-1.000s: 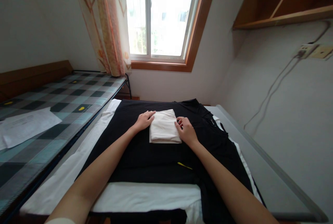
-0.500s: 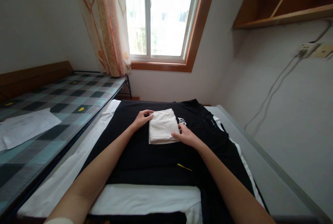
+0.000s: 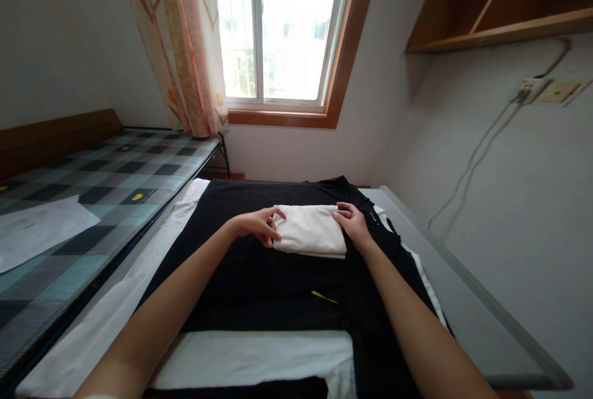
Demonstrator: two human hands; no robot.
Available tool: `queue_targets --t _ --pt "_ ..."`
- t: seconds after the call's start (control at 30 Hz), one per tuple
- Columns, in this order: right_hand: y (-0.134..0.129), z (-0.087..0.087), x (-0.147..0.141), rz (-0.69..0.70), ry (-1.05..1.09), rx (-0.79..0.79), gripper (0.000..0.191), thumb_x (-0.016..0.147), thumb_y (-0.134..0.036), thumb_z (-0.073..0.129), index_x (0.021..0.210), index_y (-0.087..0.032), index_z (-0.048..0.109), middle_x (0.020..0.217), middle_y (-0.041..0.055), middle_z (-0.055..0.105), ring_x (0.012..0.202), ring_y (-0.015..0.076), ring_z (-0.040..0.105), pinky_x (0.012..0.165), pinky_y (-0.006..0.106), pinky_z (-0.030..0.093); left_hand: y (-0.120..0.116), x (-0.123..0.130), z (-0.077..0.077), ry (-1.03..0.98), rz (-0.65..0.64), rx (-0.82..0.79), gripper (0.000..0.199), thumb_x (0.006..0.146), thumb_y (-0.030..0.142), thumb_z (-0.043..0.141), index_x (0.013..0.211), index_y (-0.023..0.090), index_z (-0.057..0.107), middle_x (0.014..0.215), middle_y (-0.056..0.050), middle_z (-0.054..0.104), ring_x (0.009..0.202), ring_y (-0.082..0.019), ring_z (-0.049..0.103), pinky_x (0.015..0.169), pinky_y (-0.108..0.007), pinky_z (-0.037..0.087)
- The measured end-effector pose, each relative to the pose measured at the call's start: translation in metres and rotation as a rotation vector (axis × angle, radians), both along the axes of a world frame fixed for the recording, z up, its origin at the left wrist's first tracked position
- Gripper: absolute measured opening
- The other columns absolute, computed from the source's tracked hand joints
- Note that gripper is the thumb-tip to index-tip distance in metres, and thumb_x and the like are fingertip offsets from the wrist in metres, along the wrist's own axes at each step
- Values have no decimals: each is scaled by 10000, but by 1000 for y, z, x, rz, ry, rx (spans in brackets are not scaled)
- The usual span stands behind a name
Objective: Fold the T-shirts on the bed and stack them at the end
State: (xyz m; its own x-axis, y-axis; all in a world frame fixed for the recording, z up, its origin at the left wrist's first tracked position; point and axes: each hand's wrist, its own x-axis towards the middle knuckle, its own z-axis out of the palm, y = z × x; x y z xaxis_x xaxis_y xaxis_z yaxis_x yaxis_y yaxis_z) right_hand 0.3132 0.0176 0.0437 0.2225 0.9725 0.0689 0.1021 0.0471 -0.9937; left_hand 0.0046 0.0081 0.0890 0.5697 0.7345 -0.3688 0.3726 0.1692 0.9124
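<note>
Lying on black T-shirt (image 3: pixel 250 288): folded white cloth (image 3: pixel 309 229), long axis left-right, between left hand (image 3: pixel 257 224), digits apart at its left edge, and right hand (image 3: pixel 356 226), touching far right corner; pinch unclear. Neither hand clearly nearer.

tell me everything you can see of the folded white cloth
The folded white cloth is a roughly rectangular bundle, wider than it is deep, lying flat on the black T-shirt. It looks like soft, matte fabric, with shallow creases on top and layers showing along its near edge. The left hand's fingers touch its left edge; the right hand's are at its far right corner. What kind of item it is, I cannot tell.
</note>
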Motion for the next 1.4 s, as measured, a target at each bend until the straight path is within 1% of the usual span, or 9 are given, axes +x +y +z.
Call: queue_targets --t 0.07,0.13,0.23,0.37,0.57,0.77,0.93,1.13,1.4 --pt "5 -7 5 -93 -166 52 462 579 -436 723 941 -171 614 860 83 686 736 208 634 666 336 510 2 5 -4 110 43 84 557 613 339 832 1079 205 555 693 52 586 497 -153 643 497 -264 514" --pt "7 -8 8 -165 -340 78 342 651 -461 653 817 -162 637 829 102 692 755 223 633 706 350 499 8 7 -12 181 145 250 365 700 393 762 939 166 603 632 34 584 468 -146 624 458 -240 482" --pt "4 -3 7 -168 -539 42 329 738 -487 559 652 -178 630 721 99 691 718 230 629 715 338 470 18 8 -23 167 264 434 258 771 396 695 798 143 649 601 9 602 498 -127 612 465 -212 455" --pt "-2 2 2 -114 -646 7 385 756 -535 544 625 -187 646 698 98 697 704 234 640 655 303 435 22 11 -33 123 365 421 217 772 350 697 746 135 680 641 -8 646 553 -121 620 495 -200 449" --pt "8 -1 3 -62 -631 -100 412 739 -564 579 619 -178 656 698 90 698 689 220 637 601 281 415 28 20 -33 193 457 307 244 832 335 627 708 131 671 659 -13 651 448 -78 554 412 -185 358" --pt "29 0 9 7 -581 -232 394 671 -548 676 529 -184 629 520 47 616 579 193 599 542 266 420 45 30 -25 229 505 265 333 773 457 694 704 131 682 626 -34 655 455 -102 579 399 -188 315" --pt "26 -5 9 -68 -512 -141 340 638 -519 697 566 -190 651 519 41 623 574 191 598 537 266 427 51 35 -29 219 531 299 377 756 490 704 651 130 664 579 -39 637 448 -93 549 371 -182 269" --pt "14 -2 -2 -117 -331 -38 345 591 -504 701 621 -166 637 680 84 699 644 198 623 557 274 450 53 34 -40 174 527 340 388 736 468 720 557 136 629 508 -12 580 414 -80 494 372 -192 283" --pt "13 -1 -7 -104 -134 -23 349 602 -484 696 708 -156 640 757 109 721 692 206 642 589 288 481 46 39 -33 147 562 265 225 779 350 698 707 142 654 553 11 584 427 -64 497 371 -165 272"
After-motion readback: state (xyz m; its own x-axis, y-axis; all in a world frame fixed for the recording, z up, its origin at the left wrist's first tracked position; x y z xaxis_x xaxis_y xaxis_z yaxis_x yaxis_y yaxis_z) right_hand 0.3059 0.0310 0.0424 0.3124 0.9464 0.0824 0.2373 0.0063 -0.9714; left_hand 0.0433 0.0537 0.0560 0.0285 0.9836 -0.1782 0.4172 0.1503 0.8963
